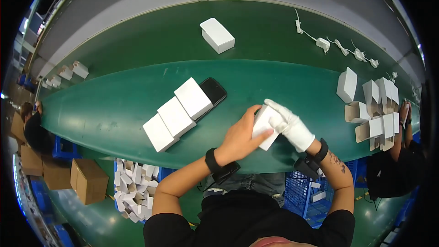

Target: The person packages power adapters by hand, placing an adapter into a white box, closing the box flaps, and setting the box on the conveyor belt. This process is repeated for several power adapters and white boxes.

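A small white box [264, 126] is held between both my hands above the near part of the green belt [270, 77]. My bare left hand [240, 138] wraps around its left side, thumb across the lower face. My right hand [291, 126], in a white glove, grips the box's upper right side. To the left, several white boxes [176, 116] lie in a slanting, stepped row on the belt. A black phone [214, 90] sits against the far end of that row, partly covered by the nearest box.
A white box [218, 35] lies beyond the belt. White chargers with cables [323, 44] line the far right. Open white boxes [378, 105] crowd the right, near another person's hands [404, 112]. A crate of white cartons [135, 187] stands lower left; a blue crate [299, 194] is below me.
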A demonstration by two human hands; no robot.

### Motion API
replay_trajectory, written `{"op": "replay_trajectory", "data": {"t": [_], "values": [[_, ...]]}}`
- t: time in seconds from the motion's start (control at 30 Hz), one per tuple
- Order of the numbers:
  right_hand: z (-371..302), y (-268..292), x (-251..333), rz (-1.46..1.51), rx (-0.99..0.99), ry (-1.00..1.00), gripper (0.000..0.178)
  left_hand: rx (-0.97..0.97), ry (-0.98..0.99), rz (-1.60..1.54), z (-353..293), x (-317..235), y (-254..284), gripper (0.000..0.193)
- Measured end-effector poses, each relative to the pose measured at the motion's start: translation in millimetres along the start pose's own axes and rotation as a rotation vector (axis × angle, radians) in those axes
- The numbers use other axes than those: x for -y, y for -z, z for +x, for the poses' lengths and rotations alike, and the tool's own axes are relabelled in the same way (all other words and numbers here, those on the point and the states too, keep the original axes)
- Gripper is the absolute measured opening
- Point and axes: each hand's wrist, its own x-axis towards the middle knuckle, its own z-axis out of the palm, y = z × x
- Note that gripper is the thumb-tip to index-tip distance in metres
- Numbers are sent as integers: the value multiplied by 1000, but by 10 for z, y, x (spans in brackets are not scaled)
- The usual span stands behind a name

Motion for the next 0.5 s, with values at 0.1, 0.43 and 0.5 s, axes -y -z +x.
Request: {"op": "replay_trajectory", "data": {"t": [0.1,0.43,0.5], "values": [[298,43,-8,446,-130,-86,50,-251,-211,359,-208,-186,363,46],[2020,-271,507,23,388,-184,35,113,-620,315,-471,-89,153,29],[2143,-409,338,-93,258,-61,35,216,-671,230,-419,-98,64,24]]}}
